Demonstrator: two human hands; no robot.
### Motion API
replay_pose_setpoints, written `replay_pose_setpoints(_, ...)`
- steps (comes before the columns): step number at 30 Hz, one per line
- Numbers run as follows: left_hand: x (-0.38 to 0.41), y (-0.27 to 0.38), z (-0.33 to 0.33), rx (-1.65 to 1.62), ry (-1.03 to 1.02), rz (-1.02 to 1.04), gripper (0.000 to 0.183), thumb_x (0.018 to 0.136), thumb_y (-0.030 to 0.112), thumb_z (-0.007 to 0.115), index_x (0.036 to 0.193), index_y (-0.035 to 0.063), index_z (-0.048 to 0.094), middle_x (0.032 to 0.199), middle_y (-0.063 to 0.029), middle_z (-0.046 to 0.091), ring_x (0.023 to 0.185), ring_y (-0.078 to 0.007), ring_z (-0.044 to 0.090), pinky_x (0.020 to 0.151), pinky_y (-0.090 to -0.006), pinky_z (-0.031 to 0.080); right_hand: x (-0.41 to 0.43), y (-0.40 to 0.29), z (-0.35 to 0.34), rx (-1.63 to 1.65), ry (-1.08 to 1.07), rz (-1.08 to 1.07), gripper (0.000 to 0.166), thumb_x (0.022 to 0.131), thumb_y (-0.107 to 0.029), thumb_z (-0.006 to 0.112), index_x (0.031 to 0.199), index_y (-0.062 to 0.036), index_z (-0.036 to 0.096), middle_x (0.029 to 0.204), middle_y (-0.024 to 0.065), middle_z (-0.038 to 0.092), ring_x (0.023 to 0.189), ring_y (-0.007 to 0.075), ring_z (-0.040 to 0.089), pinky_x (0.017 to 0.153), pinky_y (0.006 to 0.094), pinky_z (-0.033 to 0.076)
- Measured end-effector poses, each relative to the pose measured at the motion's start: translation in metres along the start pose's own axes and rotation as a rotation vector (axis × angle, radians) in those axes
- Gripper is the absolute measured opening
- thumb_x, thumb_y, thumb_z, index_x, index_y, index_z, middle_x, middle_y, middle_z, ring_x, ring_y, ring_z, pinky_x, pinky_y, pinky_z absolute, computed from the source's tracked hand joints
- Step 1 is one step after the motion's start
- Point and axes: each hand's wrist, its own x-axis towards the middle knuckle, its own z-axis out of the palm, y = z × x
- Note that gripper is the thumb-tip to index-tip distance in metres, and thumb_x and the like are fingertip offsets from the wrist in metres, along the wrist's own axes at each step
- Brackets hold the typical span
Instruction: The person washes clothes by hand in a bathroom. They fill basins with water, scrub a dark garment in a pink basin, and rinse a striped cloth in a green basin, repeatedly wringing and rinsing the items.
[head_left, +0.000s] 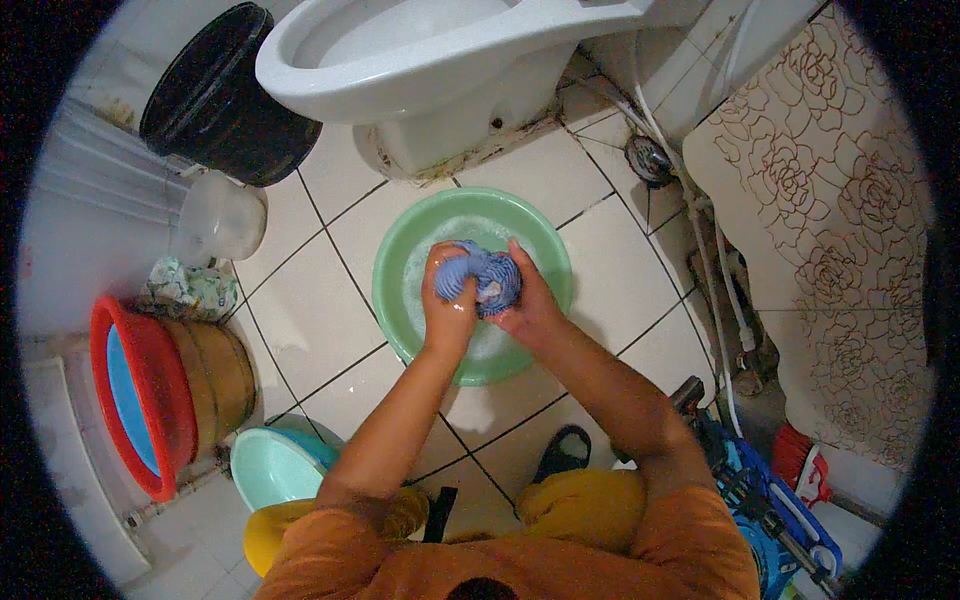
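Both my hands hold a bunched wet cloth (480, 279), blue with fine stripes, above a round green plastic basin (390, 322). My left hand (448, 311) grips its left side, the thumb pressed over it near the middle. On the other side my right hand (531, 300) cups the cloth, its thumb pointing up. Whitish suds (469, 229) float on the water in the basin. My fingers under the cloth are largely hidden.
A white toilet (450, 97) stands beyond the basin, with a black bucket (225, 105) to its left. At left are a red basin (176, 420) and a turquoise basin (274, 469). White pipes (701, 210) and a floor drain (649, 159) are on the right.
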Motion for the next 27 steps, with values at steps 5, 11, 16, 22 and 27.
replay_pose_setpoints(5,0.026,0.068,-0.027,0.292,-0.611,0.677,0.03,0.059,0.007,0.068,0.088,0.0136,0.063,0.108,-0.0095,0.064,0.11,-0.0319,0.059,0.101,-0.0548,0.039,-0.038,-0.098,0.118,-0.079,0.033,0.31,0.039,0.089,-0.045,0.061,0.103,-0.0094,0.061,0.097,0.0076,0.066,0.086,0.0186,0.065,0.077,0.0345,0.055)
replay_pose_setpoints(11,0.044,0.099,-0.02,0.41,-0.893,1.081,0.025,0.06,0.025,0.065,0.084,0.0189,0.064,0.106,-0.0042,0.065,0.108,-0.0296,0.059,0.096,-0.0463,0.046,-0.001,-0.138,0.15,-0.65,-0.294,0.548,0.04,0.088,-0.045,0.065,0.081,-0.0049,0.064,0.072,0.0055,0.064,0.062,0.0136,0.06,0.056,0.0257,0.048)
replay_pose_setpoints(16,0.049,0.096,-0.011,0.514,-1.044,1.153,0.021,0.064,0.021,0.064,0.084,0.0158,0.065,0.097,-0.0066,0.065,0.1,-0.0295,0.061,0.088,-0.0443,0.05,0.022,-0.135,0.166,-1.201,-0.418,0.47,0.041,0.085,-0.045,0.066,0.08,-0.0041,0.064,0.073,0.0064,0.064,0.06,0.0143,0.058,0.056,0.029,0.047)
replay_pose_setpoints(22,0.035,0.093,0.007,0.898,-1.49,1.143,0.009,0.076,0.017,0.061,0.081,0.0094,0.065,0.09,-0.0103,0.064,0.092,-0.031,0.064,0.082,-0.0431,0.051,0.031,-0.092,0.128,-1.589,-0.381,0.445,0.044,0.082,-0.052,0.064,0.084,-0.0087,0.067,0.077,0.0069,0.065,0.067,0.0187,0.059,0.062,0.0381,0.047)
replay_pose_setpoints(27,0.042,0.079,-0.002,0.62,-1.531,1.014,0.01,0.071,0.013,0.065,0.08,0.0076,0.066,0.087,-0.0095,0.064,0.084,-0.0298,0.065,0.072,-0.0406,0.053,0.034,-0.079,0.115,-1.438,-0.282,0.501,0.057,0.084,-0.066,0.053,0.09,-0.0117,0.07,0.082,0.0073,0.067,0.075,0.0218,0.061,0.07,0.0421,0.048)
